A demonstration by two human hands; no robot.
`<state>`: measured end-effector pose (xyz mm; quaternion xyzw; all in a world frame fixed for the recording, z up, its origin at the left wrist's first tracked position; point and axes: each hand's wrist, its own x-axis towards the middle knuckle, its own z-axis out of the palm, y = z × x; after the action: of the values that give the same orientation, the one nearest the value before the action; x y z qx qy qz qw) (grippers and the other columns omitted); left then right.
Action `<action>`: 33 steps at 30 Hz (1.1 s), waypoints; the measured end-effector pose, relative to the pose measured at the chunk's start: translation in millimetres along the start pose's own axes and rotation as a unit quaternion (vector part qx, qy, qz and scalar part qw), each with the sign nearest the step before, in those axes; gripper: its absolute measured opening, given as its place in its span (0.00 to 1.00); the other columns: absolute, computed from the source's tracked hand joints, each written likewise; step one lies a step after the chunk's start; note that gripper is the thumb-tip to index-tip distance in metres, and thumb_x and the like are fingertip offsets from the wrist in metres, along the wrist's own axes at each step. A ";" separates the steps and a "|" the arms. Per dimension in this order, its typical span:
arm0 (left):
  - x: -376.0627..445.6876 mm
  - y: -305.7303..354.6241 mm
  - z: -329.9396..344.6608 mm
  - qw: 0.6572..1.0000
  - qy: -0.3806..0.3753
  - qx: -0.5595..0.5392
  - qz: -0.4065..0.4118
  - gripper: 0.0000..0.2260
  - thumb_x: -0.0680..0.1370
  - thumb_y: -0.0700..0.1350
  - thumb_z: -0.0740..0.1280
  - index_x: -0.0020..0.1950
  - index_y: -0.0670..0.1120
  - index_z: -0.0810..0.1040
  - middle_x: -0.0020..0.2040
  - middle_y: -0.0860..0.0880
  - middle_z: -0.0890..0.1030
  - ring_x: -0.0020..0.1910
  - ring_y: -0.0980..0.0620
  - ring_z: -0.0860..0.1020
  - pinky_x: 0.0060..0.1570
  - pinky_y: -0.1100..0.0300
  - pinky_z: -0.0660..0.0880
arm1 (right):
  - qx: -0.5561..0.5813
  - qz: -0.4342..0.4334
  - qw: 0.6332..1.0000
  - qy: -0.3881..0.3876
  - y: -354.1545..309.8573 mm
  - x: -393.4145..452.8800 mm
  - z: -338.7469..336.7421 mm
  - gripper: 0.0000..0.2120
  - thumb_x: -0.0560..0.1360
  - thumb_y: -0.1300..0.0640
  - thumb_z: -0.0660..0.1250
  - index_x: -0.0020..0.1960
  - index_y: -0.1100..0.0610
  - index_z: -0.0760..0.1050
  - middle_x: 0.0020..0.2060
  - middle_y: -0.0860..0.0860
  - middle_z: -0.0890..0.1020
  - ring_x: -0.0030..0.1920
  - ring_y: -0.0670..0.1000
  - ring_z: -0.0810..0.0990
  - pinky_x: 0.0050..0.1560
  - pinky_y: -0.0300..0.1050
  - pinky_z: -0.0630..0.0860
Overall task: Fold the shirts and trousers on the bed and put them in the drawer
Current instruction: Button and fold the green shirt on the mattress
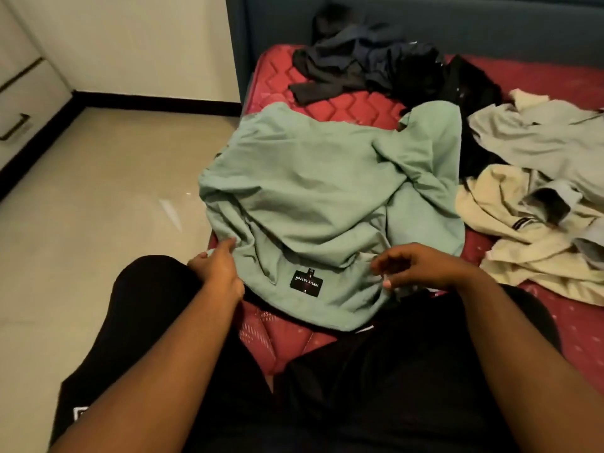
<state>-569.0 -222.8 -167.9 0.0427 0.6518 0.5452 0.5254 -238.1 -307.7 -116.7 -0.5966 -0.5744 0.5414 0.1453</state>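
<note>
- kneeling or sitting at the near edge of the bed (343,106), the person has the green shirt (313,191) spread in front of the knees, its near hem with a black label (306,282) closest to the body.
- left hand (217,264) rests on the shirt's near left edge, fingers fairly straight and pressing the cloth, not curled round it.
- right hand (421,264) hovers at the near right hem, fingers loosely curled; whether they pinch cloth i cannot tell.
- the shirt looks light, soft and limp, rumpled with one side folded over; it will likely sag and slide, so taking it by hem corners or shoulders seems best.
- toward the right edge lie cream and grey garments (529,204), touching the shirt's side and crowding the folding space.
- at the far edge sits a dark heap of clothes (385,70).
- drawers (16,125) stand across the floor, beyond the left edge, well apart.
</note>
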 end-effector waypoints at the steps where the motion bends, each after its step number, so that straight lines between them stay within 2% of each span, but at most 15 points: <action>1: 2.9 0.1 -0.2 1.000 -0.013 -0.004 -0.016 0.16 0.67 0.37 0.76 0.51 0.39 0.75 0.51 0.40 0.82 0.48 0.40 0.83 0.46 0.43 0.81 | -0.010 0.017 0.999 -0.032 2.4 -0.9 -0.7 0.15 0.68 0.66 0.76 0.53 0.59 0.81 0.44 0.50 0.85 0.44 0.47 0.81 0.48 0.47 0.77; 3: -0.7 1.0 -0.6 0.996 -0.055 -0.013 -0.073 0.08 0.70 0.39 0.75 0.48 0.42 0.81 0.48 0.41 0.84 0.46 0.41 0.84 0.44 0.45 0.81 | -0.058 0.021 0.998 -0.029 5.8 1.5 0.9 0.09 0.68 0.67 0.76 0.44 0.55 0.84 0.36 0.51 0.84 0.39 0.48 0.78 0.43 0.48 0.73; 6: -5.6 -1.1 1.9 0.989 -0.101 -0.034 -0.101 0.05 0.74 0.37 0.73 0.44 0.46 0.80 0.49 0.42 0.83 0.48 0.42 0.83 0.47 0.46 0.80 | -0.020 -0.023 0.992 0.123 -1.6 10.1 6.3 0.06 0.70 0.66 0.75 0.41 0.56 0.81 0.33 0.54 0.80 0.35 0.48 0.75 0.38 0.42 0.71; 8: -8.9 -0.7 5.1 0.994 -0.084 -0.029 -0.062 0.07 0.74 0.35 0.73 0.42 0.45 0.78 0.47 0.43 0.83 0.48 0.44 0.82 0.51 0.47 0.80 | 0.027 -0.061 0.982 0.177 -14.2 14.5 9.6 0.06 0.72 0.66 0.73 0.43 0.60 0.76 0.30 0.53 0.77 0.31 0.46 0.72 0.32 0.38 0.69; 12: -19.5 62.4 48.9 0.994 -0.090 -0.041 0.043 0.10 0.80 0.35 0.64 0.41 0.47 0.73 0.41 0.48 0.77 0.39 0.52 0.78 0.56 0.51 0.78 | -0.001 -0.074 0.981 0.177 -53.3 27.0 -6.7 0.05 0.75 0.64 0.70 0.41 0.59 0.77 0.26 0.49 0.72 0.25 0.42 0.66 0.26 0.37 0.62; 14: -39.4 130.1 103.9 0.984 -0.145 0.043 0.099 0.10 0.82 0.38 0.60 0.43 0.51 0.70 0.40 0.53 0.72 0.40 0.55 0.74 0.57 0.55 0.75 | 0.006 -0.095 0.957 0.274 -93.4 36.6 -45.1 0.06 0.75 0.62 0.71 0.40 0.57 0.80 0.27 0.50 0.74 0.27 0.45 0.67 0.28 0.38 0.62; 16: -78.0 200.8 172.4 0.959 -0.220 0.085 0.160 0.04 0.80 0.40 0.63 0.51 0.49 0.75 0.44 0.52 0.74 0.44 0.53 0.74 0.56 0.56 0.75 | 0.057 -0.132 0.915 0.377 -155.3 31.9 -100.5 0.05 0.74 0.63 0.71 0.40 0.57 0.80 0.25 0.48 0.77 0.25 0.45 0.69 0.27 0.37 0.65; 18: -144.4 259.3 234.9 0.915 -0.317 0.070 0.238 0.11 0.78 0.38 0.68 0.60 0.43 0.76 0.48 0.48 0.77 0.45 0.51 0.76 0.46 0.57 0.76 | 0.110 -0.196 0.875 0.429 -223.8 9.5 -157.6 0.03 0.74 0.64 0.70 0.47 0.59 0.82 0.27 0.44 0.81 0.28 0.42 0.76 0.32 0.38 0.73; 20: -233.1 295.3 271.2 0.830 -0.469 0.039 0.298 0.09 0.76 0.33 0.69 0.54 0.42 0.78 0.40 0.46 0.80 0.37 0.51 0.78 0.37 0.59 0.77 | 0.099 -0.262 0.850 0.446 -283.0 -37.3 -197.8 0.08 0.74 0.64 0.71 0.53 0.57 0.82 0.33 0.44 0.84 0.34 0.45 0.78 0.37 0.40 0.73; 22: -310.8 307.4 280.8 0.730 -0.592 0.093 0.327 0.07 0.74 0.31 0.70 0.45 0.42 0.79 0.34 0.47 0.81 0.31 0.52 0.78 0.34 0.60 0.78 | 0.042 -0.312 0.840 0.441 -325.4 -96.0 -218.5 0.12 0.74 0.66 0.70 0.56 0.56 0.81 0.32 0.43 0.84 0.32 0.42 0.77 0.32 0.37 0.72; 23: -329.5 308.6 282.4 0.698 -0.608 0.137 0.352 0.07 0.73 0.31 0.71 0.43 0.42 0.79 0.33 0.47 0.81 0.32 0.51 0.78 0.36 0.59 0.78 | 0.016 -0.328 0.845 0.422 -337.0 -118.3 -224.3 0.14 0.73 0.68 0.70 0.57 0.58 0.80 0.32 0.44 0.84 0.31 0.40 0.77 0.32 0.35 0.74; 26: -342.6 302.5 266.6 0.634 -0.552 0.275 0.466 0.07 0.68 0.30 0.75 0.44 0.37 0.82 0.34 0.46 0.81 0.34 0.51 0.79 0.39 0.58 0.80 | -0.098 -0.324 0.875 0.346 -347.7 -168.0 -220.9 0.11 0.66 0.64 0.74 0.48 0.55 0.85 0.41 0.52 0.86 0.40 0.44 0.80 0.47 0.38 0.79; 29: -316.8 279.3 217.7 0.563 -0.514 0.395 0.512 0.08 0.67 0.34 0.77 0.44 0.40 0.85 0.28 0.54 0.80 0.27 0.62 0.75 0.32 0.71 0.73 | -0.200 -0.220 0.937 0.182 -335.1 -184.0 -192.5 0.09 0.65 0.64 0.73 0.42 0.54 0.86 0.42 0.54 0.86 0.43 0.45 0.80 0.47 0.36 0.77; 31: -285.0 258.3 177.5 0.560 -0.521 0.420 0.488 0.08 0.65 0.35 0.78 0.42 0.44 0.86 0.31 0.50 0.82 0.30 0.61 0.76 0.36 0.69 0.74 | -0.221 -0.150 0.963 0.043 -318.8 -179.2 -163.3 0.09 0.66 0.65 0.72 0.42 0.54 0.86 0.40 0.52 0.85 0.41 0.44 0.81 0.46 0.35 0.76; 33: -249.2 235.5 137.0 0.612 -0.509 0.382 0.470 0.08 0.64 0.37 0.79 0.41 0.45 0.86 0.36 0.40 0.83 0.34 0.53 0.77 0.40 0.61 0.74 | -0.200 -0.159 0.967 -0.018 -300.2 -160.0 -140.3 0.10 0.66 0.65 0.72 0.42 0.53 0.86 0.42 0.55 0.84 0.43 0.47 0.81 0.48 0.37 0.76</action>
<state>-479.9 -193.5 189.2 0.8106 0.3200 0.3096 0.3803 -243.2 -290.2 250.8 -0.5052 -0.7608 0.3958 0.0967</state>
